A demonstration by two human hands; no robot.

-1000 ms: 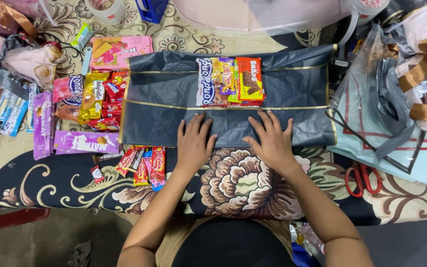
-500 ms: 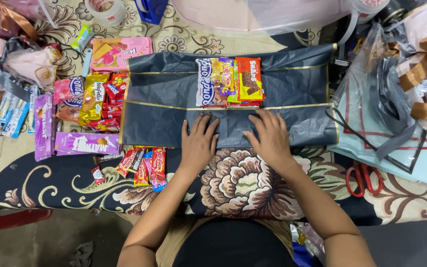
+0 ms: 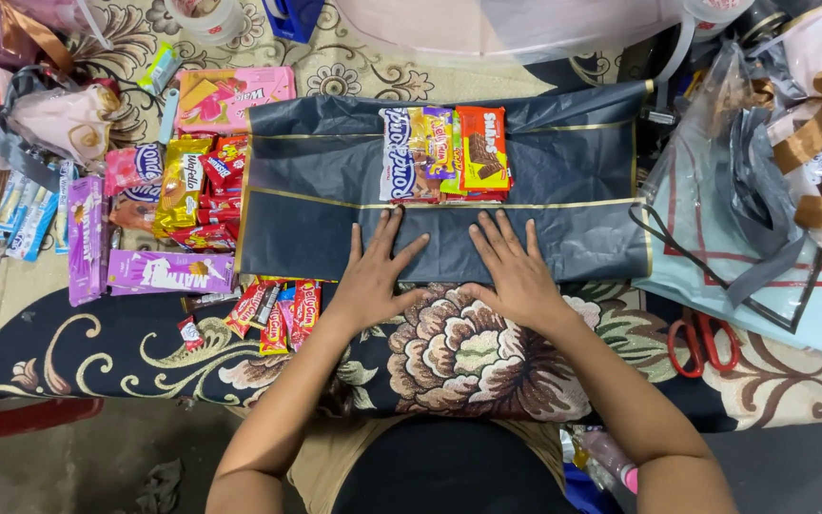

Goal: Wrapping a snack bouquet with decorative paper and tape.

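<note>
A big dark sheet (image 3: 335,219) with thin gold lines lies flat in the middle of the frame, on a flowery cloth (image 3: 468,352). Both hands press down on its lower edge. The left hand (image 3: 373,276) is flat, fingers spread wide, and it grips nothing. The right hand (image 3: 516,271) is just beside it, also flat and open, holding nothing. The 2 thumbs point toward each other but stay apart.

Above the hands, near the top middle of the sheet, sits a small pile of snack packs (image 3: 444,157). It has a white and blue one, a yellow one and an orange one.

At the left of the frame, off the sheet, more snacks (image 3: 187,195) lie in a heap. A long purple pack (image 3: 168,271) touches the sheet's lower left corner. Red sweets (image 3: 278,309) lie just below that corner, near the left hand.

At the right of the frame, red scissors (image 3: 706,343) rest on the cloth. Above them is a pale blue bag (image 3: 811,314).
</note>
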